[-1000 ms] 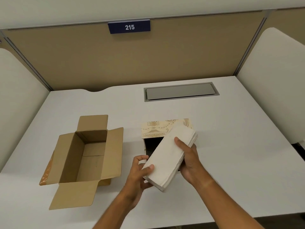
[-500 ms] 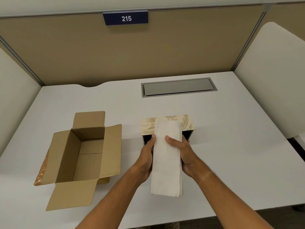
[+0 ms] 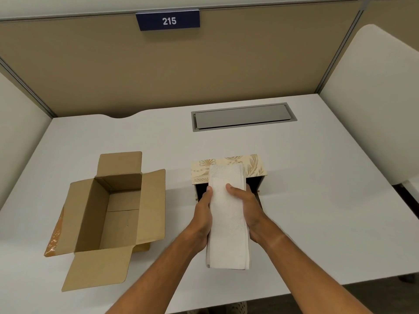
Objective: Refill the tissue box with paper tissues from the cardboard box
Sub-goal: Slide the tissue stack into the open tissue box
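Observation:
A white stack of paper tissues (image 3: 227, 220) is held lengthwise between both hands, its far end over the tissue box (image 3: 256, 167). That box is cream with gold ornament on its lid and shows a dark interior beneath. My left hand (image 3: 204, 214) grips the stack's left side, thumb on top. Gripping the right side is my right hand (image 3: 248, 208), thumb also on top. The brown cardboard box (image 3: 108, 211) sits open to the left on the table, with nothing visible inside it.
The white desk (image 3: 317, 200) has a grey cable hatch (image 3: 242, 116) at the back. Beige partition panels with a blue "215" sign (image 3: 168, 20) close the rear, and white side panels stand left and right. The desk's front edge runs close below the stack.
The stack has turned from a diagonal tilt to straight, lengthwise toward the tissue box. Both hands shifted from its ends to its long sides, and its far end now overlaps the box lid.

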The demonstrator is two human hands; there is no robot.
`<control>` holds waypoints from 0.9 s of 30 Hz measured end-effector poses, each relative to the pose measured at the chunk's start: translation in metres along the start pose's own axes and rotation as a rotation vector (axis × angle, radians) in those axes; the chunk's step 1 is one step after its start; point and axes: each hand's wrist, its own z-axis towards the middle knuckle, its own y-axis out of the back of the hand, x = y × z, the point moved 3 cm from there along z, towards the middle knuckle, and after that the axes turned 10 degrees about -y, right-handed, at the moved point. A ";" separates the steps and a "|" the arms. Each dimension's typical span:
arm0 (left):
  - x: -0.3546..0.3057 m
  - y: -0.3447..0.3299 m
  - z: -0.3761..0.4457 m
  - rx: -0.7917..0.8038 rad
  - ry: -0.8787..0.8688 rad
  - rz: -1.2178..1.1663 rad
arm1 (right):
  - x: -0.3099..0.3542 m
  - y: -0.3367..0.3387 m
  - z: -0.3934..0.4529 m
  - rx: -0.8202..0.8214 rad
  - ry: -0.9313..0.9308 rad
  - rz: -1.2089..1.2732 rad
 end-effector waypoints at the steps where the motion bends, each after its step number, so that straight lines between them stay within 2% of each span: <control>1: -0.001 0.000 -0.001 0.015 0.004 0.009 | -0.001 0.001 0.001 -0.008 -0.005 -0.013; 7: -0.004 0.011 -0.004 0.142 0.037 0.114 | -0.006 0.019 0.006 -0.051 -0.030 0.044; 12: 0.017 0.039 -0.016 0.273 0.130 0.227 | -0.014 0.043 0.002 -0.229 -0.021 0.273; 15: 0.032 0.051 -0.017 0.242 0.100 0.117 | -0.021 0.052 0.002 -0.336 0.021 0.420; 18: 0.045 0.048 -0.017 0.141 0.039 0.044 | -0.027 0.054 0.001 -0.364 0.063 0.544; 23: 0.056 0.043 -0.012 -0.066 0.000 0.040 | -0.039 0.053 -0.002 -0.385 0.028 0.553; 27: 0.052 0.056 -0.001 -0.083 0.008 0.074 | -0.042 0.069 -0.008 -0.365 -0.053 0.495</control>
